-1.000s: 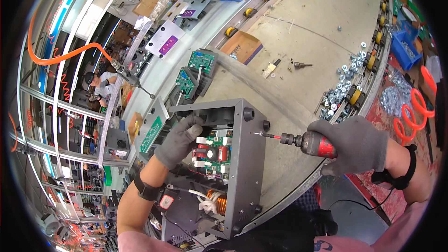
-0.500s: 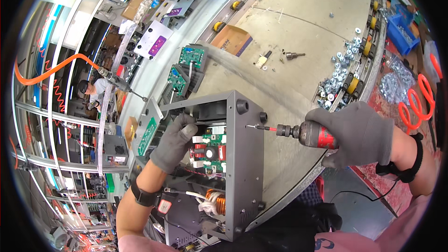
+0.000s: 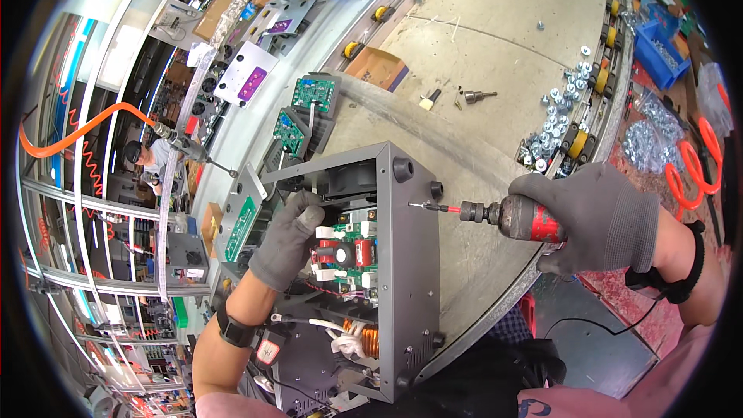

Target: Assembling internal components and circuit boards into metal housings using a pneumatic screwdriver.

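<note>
A grey metal chassis (image 3: 409, 263) stands on its side on the worktable, open toward the left, with a green circuit board (image 3: 352, 251) and a copper coil (image 3: 364, 338) inside. My left hand (image 3: 288, 238), in a grey glove, reaches into the chassis and rests against the parts above the board. My right hand (image 3: 600, 217), also gloved, grips a red and black electric screwdriver (image 3: 515, 217). Its bit (image 3: 429, 206) points left and touches the chassis's side panel near the upper rubber feet.
Loose nuts and screws (image 3: 561, 108) lie along the table's right rim by yellow rollers. A drill bit (image 3: 474, 95) and a cardboard box (image 3: 378, 67) lie farther back. Green boards (image 3: 303, 108) stand left of the chassis. Blue bins (image 3: 658, 50) sit right. Another person (image 3: 151, 156) works at far left.
The screwdriver bit has closed in on the chassis's side panel. My left hand has stayed inside the chassis, shifting only slightly.
</note>
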Tool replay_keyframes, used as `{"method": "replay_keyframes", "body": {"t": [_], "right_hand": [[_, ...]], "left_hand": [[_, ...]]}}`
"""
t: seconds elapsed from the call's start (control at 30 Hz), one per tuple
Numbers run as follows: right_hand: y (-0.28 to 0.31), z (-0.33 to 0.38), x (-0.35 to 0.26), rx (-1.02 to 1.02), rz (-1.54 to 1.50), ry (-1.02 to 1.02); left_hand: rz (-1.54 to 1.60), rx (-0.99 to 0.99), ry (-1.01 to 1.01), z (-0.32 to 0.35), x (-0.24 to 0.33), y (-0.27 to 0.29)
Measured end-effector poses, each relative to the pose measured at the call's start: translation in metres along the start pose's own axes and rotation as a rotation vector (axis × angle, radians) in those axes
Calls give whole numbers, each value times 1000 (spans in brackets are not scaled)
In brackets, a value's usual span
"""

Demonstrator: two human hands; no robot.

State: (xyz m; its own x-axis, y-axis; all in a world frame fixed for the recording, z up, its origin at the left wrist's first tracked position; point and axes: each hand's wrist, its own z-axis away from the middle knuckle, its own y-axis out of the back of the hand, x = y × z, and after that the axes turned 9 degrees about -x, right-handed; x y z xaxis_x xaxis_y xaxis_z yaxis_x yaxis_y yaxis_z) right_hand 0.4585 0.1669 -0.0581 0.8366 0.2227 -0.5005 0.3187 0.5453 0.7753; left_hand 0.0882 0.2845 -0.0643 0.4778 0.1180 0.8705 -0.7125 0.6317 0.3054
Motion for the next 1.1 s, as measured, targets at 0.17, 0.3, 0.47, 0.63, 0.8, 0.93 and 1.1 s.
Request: {"method": "replay_keyframes", "body": {"t": [0.17, 0.3, 0.47, 0.63, 0.8, 0.93, 1.1], "right_hand": [[0, -7, -2, 87, 42, 49], [3, -16, -14, 167, 165, 68], [-9, -32, -16, 228, 337, 107], [-23, -44, -16, 270, 341, 151], [-22, -42, -19, 259, 343, 117], [-22, -46, -13, 253, 342, 139], [-18, -46, -12, 233, 366, 148]], "left_hand": [[50, 35, 46, -1, 8, -4], [-188, 72, -34, -5, -2, 5], [-295, 100, -122, -9, -18, 11], [-232, 195, -39, -10, -27, 12], [-277, 80, -16, -5, -21, 20], [-207, 62, -30, -6, -23, 21], [-150, 13, -40, -8, -22, 27]]}}
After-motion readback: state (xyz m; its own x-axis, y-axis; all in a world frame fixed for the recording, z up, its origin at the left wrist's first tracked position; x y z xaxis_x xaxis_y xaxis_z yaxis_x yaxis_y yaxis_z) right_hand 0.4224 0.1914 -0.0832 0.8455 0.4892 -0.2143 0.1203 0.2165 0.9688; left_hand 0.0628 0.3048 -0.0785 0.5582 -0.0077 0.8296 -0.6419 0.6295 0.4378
